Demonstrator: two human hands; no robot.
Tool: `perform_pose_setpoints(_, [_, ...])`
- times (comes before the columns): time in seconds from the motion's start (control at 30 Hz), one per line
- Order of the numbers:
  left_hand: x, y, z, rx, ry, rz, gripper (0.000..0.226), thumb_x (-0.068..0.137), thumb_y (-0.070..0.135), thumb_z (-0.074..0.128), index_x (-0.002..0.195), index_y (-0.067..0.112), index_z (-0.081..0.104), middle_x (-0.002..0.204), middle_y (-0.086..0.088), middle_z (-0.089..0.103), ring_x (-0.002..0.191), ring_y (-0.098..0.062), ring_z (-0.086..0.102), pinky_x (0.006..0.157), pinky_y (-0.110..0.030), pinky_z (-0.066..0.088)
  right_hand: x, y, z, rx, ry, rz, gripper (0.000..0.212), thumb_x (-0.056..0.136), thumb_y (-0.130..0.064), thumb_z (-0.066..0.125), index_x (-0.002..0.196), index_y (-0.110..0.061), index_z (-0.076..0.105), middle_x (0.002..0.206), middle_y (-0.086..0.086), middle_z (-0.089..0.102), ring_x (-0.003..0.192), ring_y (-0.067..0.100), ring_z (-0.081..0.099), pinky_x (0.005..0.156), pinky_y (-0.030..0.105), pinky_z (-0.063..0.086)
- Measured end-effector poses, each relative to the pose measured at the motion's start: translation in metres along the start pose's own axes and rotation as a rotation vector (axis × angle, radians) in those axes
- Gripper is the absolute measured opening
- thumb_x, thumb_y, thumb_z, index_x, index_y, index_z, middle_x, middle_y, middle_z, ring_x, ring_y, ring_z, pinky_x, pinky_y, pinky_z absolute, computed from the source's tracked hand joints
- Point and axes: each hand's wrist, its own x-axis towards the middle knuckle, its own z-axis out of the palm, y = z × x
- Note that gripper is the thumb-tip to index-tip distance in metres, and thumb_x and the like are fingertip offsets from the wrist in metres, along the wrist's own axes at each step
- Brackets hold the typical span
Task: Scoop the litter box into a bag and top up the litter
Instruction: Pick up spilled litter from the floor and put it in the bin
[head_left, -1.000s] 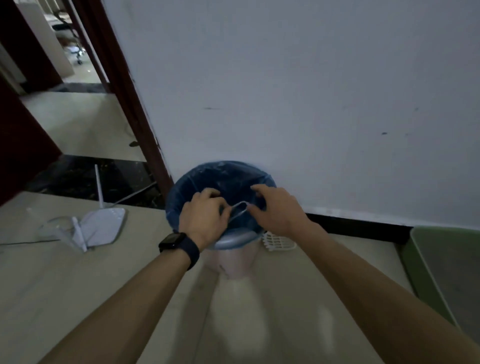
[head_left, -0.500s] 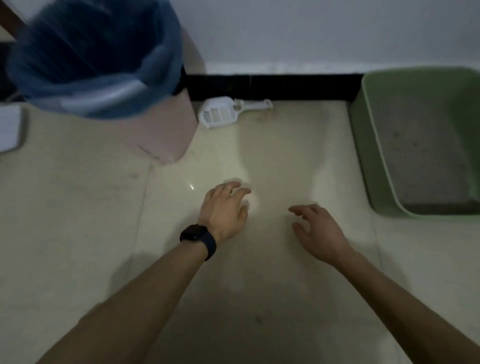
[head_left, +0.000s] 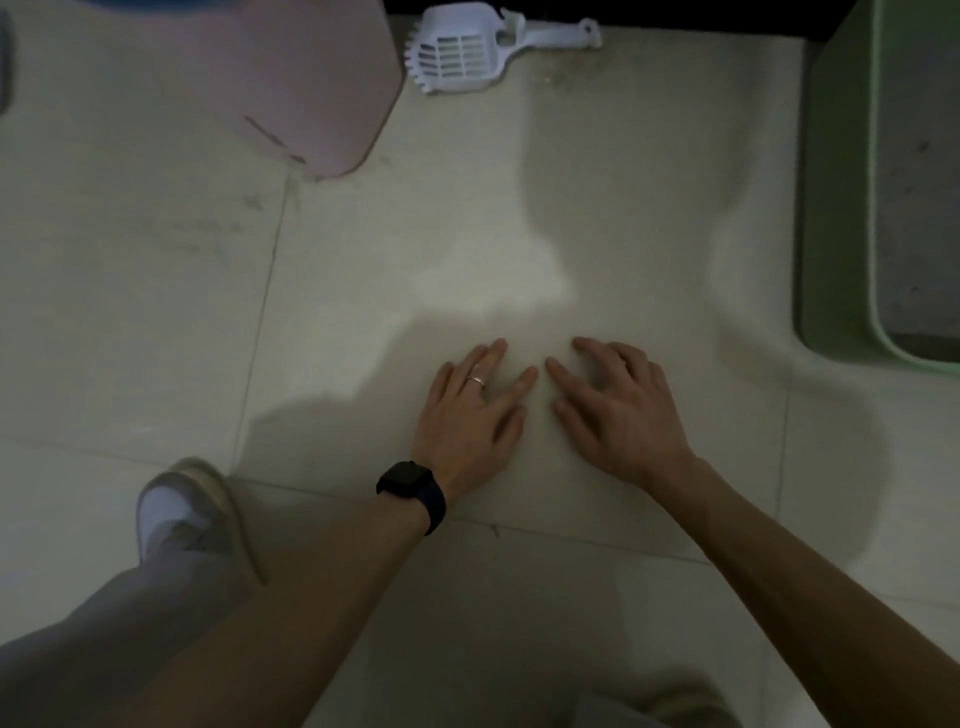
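Left fingers (head_left: 519, 382): straight, spread, gripping nothing. Ring (head_left: 475, 382) on one of them. Right fingers (head_left: 566, 376): loosely bent, spread, also empty. The two index tips sat close together with a narrow gap between them. Couldn't tell whether any fingertip touched the floor (head_left: 363, 291).

Left hand (head_left: 467, 410) and right hand (head_left: 618, 405) were side by side, palms down, just below frame centre. Black watch (head_left: 410, 486) on the left wrist. Both forearms were bare and ran back toward 6 o'clock.

Clock bearings below are taken from the hands, with 12 as frame top.

- Scoop (head_left: 462, 52): at 12 o'clock, well apart from both hands. White, slotted, flat on the floor, handle pointing to 3 o'clock, toothed edge just beside the bin.
- Bin (head_left: 291, 78): at 11 o'clock, pale pink, cut off by the frame top. A thin blue strip (head_left: 239, 3) showed along its top edge; too little was visible to call it the bag.
- Litter box (head_left: 836, 208): at 2 o'clock, green, along the right frame edge, well apart from the right hand. Grey litter (head_left: 919, 208) inside. The far side was out of frame.
- Shoe (head_left: 182, 514): at 8 o'clock, light-coloured, blurred, with a grey trouser leg (head_left: 78, 639) behind it.
- Dark skirting ran along the top between the scoop and the litter box.

The floor was pale tile with grout lines crossing under the left wrist. A brighter patch lay around the hands, with soft shadows toward 12.
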Motion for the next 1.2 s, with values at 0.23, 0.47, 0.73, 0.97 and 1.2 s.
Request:
perform_pose_setpoints(0.23, [-0.011, 0.009, 0.013, 0.003, 0.157, 0.068, 0.035, 0.096, 0.04, 0.057, 0.13, 0.034, 0.063, 0.144, -0.008, 0.051, 0.132, -0.029, 0.045, 0.107, -0.044, 0.035, -0.026, 0.001, 0.009, 0.025, 0.087, -0.165, 0.039, 0.096, -0.044, 0.057, 0.13, -0.027, 0.064, 0.136, 0.009, 0.059, 0.118, 0.034, 0.055, 0.096, 0.043, 0.044])
perform_pose_setpoints(0.47, [-0.023, 0.009, 0.021, -0.091, 0.233, 0.149, 0.012, 0.091, 0.027, 0.069, 0.09, 0.018, 0.076, 0.09, -0.002, 0.068, 0.08, -0.026, 0.061, 0.066, -0.038, 0.05, -0.047, -0.016, 0.026, 0.202, 0.248, -0.067, 0.013, 0.092, -0.024, 0.07, 0.099, -0.016, 0.077, 0.092, 0.004, 0.068, 0.08, 0.027, 0.057, 0.066, 0.038, 0.047])
perform_pose_setpoints(0.73, [-0.033, 0.005, 0.009, -0.093, 0.05, 0.019, 0.031, 0.097, 0.04, 0.049, 0.089, 0.018, 0.069, 0.089, -0.002, 0.066, 0.082, -0.026, 0.06, 0.07, -0.036, 0.046, -0.044, -0.034, 0.026, 0.02, 0.189, 0.071, 0.027, 0.097, -0.029, 0.057, 0.079, -0.009, 0.061, 0.076, 0.01, 0.054, 0.072, 0.032, 0.051, 0.061, 0.041, 0.041])
perform_pose_setpoints(0.97, [0.002, -0.007, -0.038, -0.237, 0.092, -0.078, 0.027, 0.1, 0.04, 0.048, 0.1, 0.021, 0.067, 0.097, 0.001, 0.067, 0.092, -0.02, 0.058, 0.075, -0.034, 0.044, -0.003, -0.034, -0.028, 0.273, 0.087, 0.178, 0.029, 0.101, -0.033, 0.044, 0.09, -0.009, 0.057, 0.087, 0.009, 0.06, 0.085, 0.029, 0.053, 0.068, 0.038, 0.042])
perform_pose_setpoints(1.2, [0.072, -0.04, -0.178, -0.094, 0.384, 0.066, 0.029, 0.103, 0.039, 0.039, 0.102, 0.021, 0.062, 0.09, 0.001, 0.067, 0.082, -0.025, 0.061, 0.069, -0.04, 0.048, 0.107, -0.067, -0.12, 0.32, 0.201, -0.043, 0.026, 0.103, -0.031, 0.04, 0.098, -0.009, 0.053, 0.09, 0.009, 0.061, 0.086, 0.029, 0.052, 0.069, 0.041, 0.043])
